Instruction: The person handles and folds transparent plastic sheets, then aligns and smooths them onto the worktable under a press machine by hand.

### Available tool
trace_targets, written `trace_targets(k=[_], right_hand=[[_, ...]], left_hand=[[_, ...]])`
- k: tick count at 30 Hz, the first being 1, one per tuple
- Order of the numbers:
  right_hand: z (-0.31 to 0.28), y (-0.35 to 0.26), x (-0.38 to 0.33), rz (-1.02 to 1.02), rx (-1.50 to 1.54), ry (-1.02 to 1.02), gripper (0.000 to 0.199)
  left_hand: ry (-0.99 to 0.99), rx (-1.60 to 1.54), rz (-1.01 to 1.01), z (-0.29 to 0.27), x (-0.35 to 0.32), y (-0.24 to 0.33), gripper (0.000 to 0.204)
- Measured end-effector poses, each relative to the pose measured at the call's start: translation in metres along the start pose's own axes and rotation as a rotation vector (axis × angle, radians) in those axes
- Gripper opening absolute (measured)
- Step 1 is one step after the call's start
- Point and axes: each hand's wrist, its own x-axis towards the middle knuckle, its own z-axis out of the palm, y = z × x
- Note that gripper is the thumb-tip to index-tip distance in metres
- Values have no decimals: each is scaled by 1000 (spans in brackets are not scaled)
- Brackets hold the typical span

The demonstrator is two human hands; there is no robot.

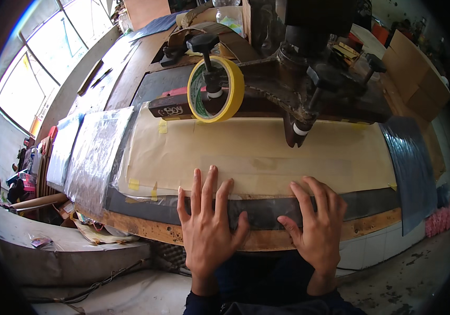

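My left hand [208, 227] lies palm down with its fingers spread, the tips on the near part of a cream sheet [167, 152]. To its right, my right hand [317, 226] rests in the same way, fingers apart and thumb toward the left hand. Neither hand grips anything. Under and just beyond the fingertips there seems to be a thin, see-through strip [298, 168] on the sheet; its edges are faint. Yellow tape pieces [134, 184] dot the sheet's edge. Beneath lies a dark grey mat [141, 205] along the wooden table edge [366, 224].
A dark metal press bar [361, 109] with black knobs [323, 76] spans the sheet's far side. A yellow tape roll [238, 92] hangs on one knob. Clear plastic sheets [99, 152] lie left, bluish film [411, 173] drapes right, and a cardboard box [416, 73] stands far right.
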Motion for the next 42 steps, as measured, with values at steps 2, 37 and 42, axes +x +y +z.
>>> trace_targets(k=[2, 37, 42], right_hand=[[0, -1, 1, 20, -28, -8, 55], [-1, -2, 6, 13, -64, -85, 53], [-2, -2, 7, 17, -68, -104, 54]], left_hand=[[-26, 2, -8, -1, 1, 0, 58], [-93, 0, -31, -3, 3, 0, 55], [-116, 4, -38, -6, 4, 0, 57]])
